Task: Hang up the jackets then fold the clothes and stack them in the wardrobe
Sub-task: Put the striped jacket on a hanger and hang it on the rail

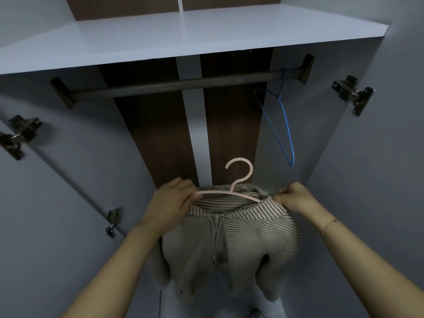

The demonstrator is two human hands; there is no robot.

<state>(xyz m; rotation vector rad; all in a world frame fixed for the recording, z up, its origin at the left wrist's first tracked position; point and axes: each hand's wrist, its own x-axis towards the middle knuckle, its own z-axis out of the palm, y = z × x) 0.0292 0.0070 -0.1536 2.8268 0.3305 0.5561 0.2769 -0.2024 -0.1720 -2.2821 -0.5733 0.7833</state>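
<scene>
A beige jacket with thin dark stripes and a front zip [231, 244] hangs from a pink hanger [238, 180] in front of the open wardrobe. My left hand [169, 203] grips the hanger's left arm together with the jacket's shoulder. My right hand [293, 198] pinches the striped collar at the hanger's right end. The hook points up, well below the dark clothes rail [174, 84].
An empty blue wire hanger [283, 125] hangs at the rail's right end. A white shelf [183, 35] runs above the rail. The open doors show metal hinges on the left [18, 136] and on the right [353, 94]. The wardrobe's back has brown panels.
</scene>
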